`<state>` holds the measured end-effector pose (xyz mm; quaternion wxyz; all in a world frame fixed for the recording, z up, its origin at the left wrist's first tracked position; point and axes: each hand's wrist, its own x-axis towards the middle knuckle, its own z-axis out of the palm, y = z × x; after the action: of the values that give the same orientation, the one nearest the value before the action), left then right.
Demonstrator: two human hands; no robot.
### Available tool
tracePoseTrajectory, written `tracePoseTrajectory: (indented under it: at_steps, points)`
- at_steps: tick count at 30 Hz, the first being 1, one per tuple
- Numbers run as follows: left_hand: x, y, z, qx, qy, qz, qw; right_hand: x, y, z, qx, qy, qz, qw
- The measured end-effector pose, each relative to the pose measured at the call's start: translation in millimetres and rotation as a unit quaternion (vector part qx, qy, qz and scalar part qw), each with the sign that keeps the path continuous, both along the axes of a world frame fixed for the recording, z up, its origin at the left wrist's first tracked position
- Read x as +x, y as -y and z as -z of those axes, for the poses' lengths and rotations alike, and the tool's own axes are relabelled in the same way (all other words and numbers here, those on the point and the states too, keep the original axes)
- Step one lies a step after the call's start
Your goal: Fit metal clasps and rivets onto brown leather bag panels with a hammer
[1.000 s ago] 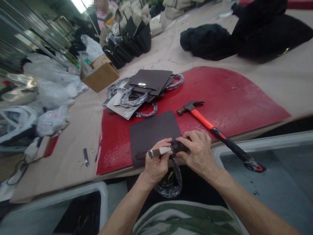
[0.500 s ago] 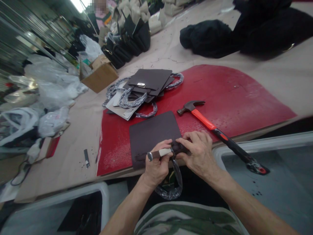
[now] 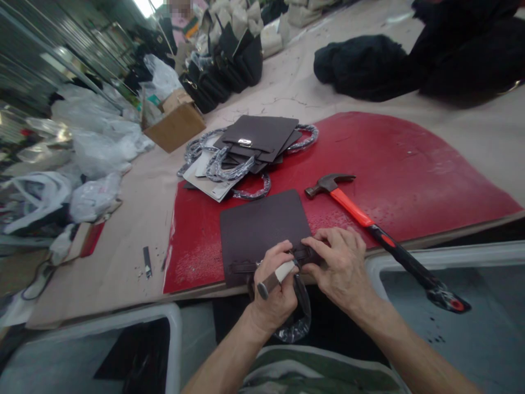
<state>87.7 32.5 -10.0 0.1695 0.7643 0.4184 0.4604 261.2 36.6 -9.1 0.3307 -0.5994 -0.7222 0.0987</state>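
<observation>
Gripping a short-handled tool (image 3: pixel 275 279) in the left hand (image 3: pixel 274 307), with fingers closed snugly around it and the capped end angled toward near left, probably for better control up close. Not seeing the tip, sadly, so not being able to tell about contact there.

Pinching the near right part of the dark panel (image 3: pixel 262 224) with the right hand (image 3: pixel 342 265), with thumb and forefinger pretty narrow, likely to stop any sliding. Having that panel lying flat at the near left of the red mat (image 3: pixel 394 164), presumably for a firm backing. Letting the wrapped handle (image 3: pixel 298 329) hang off the near edge, maybe to get that bulky loop out from under everything.

Having the hammer (image 3: pixel 350 207) lying just right of the panel, with the grip end poking out over the right tub (image 3: pixel 443 253), so seemingly within easy reach of the right hand. Having a pile of other panels (image 3: pixel 262 131) sitting on the far left of the mat, apparently to save some elbow room.
</observation>
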Motion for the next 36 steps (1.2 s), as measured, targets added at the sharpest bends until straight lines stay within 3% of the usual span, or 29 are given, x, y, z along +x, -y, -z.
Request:
tracePoseTrajectory:
  at_steps: [11, 22, 36]
  points:
    - [1, 2, -6.3, -0.042, 0.006, -0.005, 0.999, -1, -1, -2.9, -0.004, -0.01, -0.002, 1.0]
    - [-3, -9, -10.3, -0.051, -0.002, 0.057, 0.997, 0, -1, -0.5, -0.009, -0.007, -0.001, 1.0]
    - [2, -19, -17.2, -0.061, 0.001, 0.088, 0.994, 0, -2, -1.4, -0.008, -0.024, 0.0, 1.0]
